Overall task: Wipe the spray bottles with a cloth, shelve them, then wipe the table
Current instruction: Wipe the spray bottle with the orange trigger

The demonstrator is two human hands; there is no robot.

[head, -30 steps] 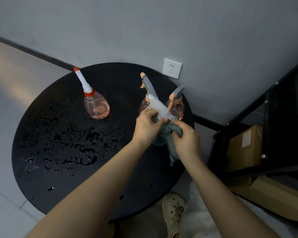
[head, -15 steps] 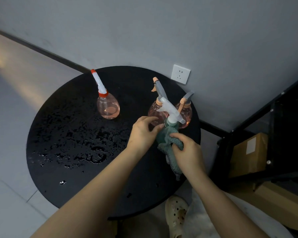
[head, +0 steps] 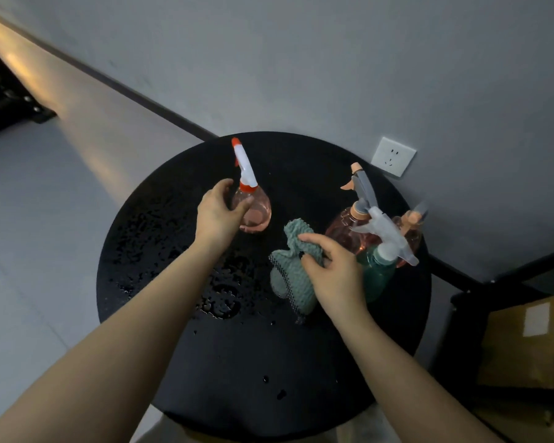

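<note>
The step in hand is the wiping of the bottles, and it looks to be passing to another bottle. The left hand (head: 219, 212) is at the round pink bottle with the red and white sprayer (head: 253, 209), at about 11 o'clock on the black round table (head: 237, 394); its fingers and thumb are spread around the body of the bottle, but whether they already grip it I cannot tell. The right hand (head: 333, 270) pinches the green cloth (head: 293, 266) near the middle of the table, with the cloth hanging down from the fingers. The green bottle with the clear white sprayer (head: 378, 273) stands just beside this hand, at about 3 o'clock, and two more pink bottles (head: 349, 231) stand behind it at about 2 o'clock. No bottle is on the shelf (head: 493, 282) yet, and many water drops (head: 218, 302) lie on the table at about 9 o'clock. I judge that the next move calls for a firm hold on the round bottle, because wet plastic may slip, and then for bringing the cloth against it.
</note>
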